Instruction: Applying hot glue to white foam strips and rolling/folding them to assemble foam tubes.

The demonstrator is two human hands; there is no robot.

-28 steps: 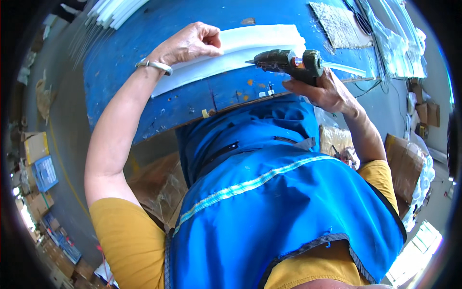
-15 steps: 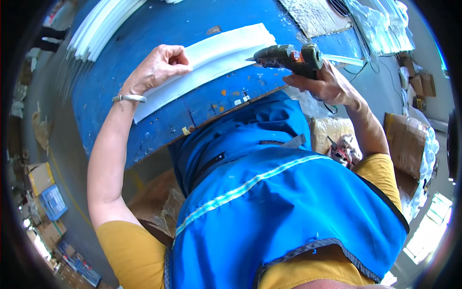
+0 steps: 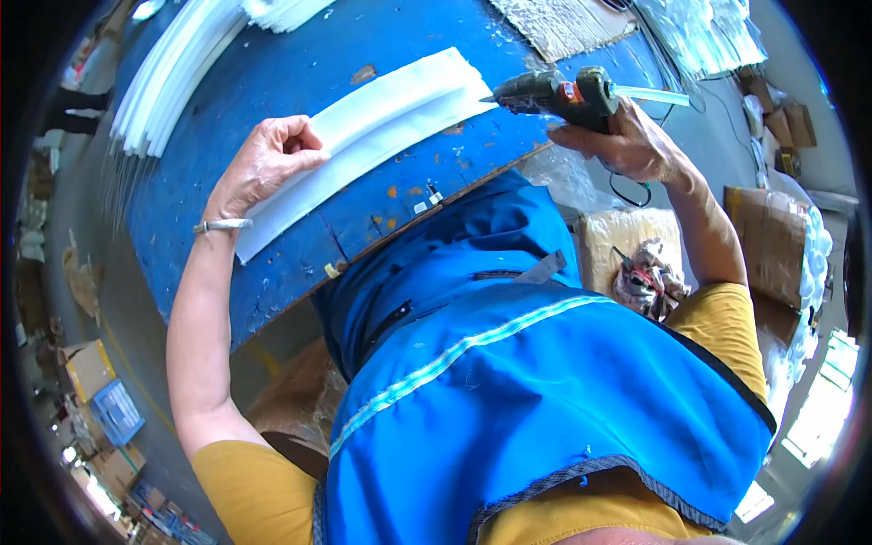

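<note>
Scuffed blue worktable underfoot of everything — near edge first. Left hand, fingers curled, pinning long white foam strip flat. Farther right, right hand wrapped round glue gun, nozzle apparently just off strip's end — best kept low, steady, strip held still.

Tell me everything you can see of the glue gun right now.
The glue gun is a dark, grimy pistol-shaped tool with an orange-red trigger part. A clear glue stick pokes out of its back end toward the right. The right hand grips its handle and holds it roughly level above the blue table. Its nozzle points left and sits at the right end of the white strip; whether the tip touches it cannot be told. A dark cord hangs below the hand.
</note>
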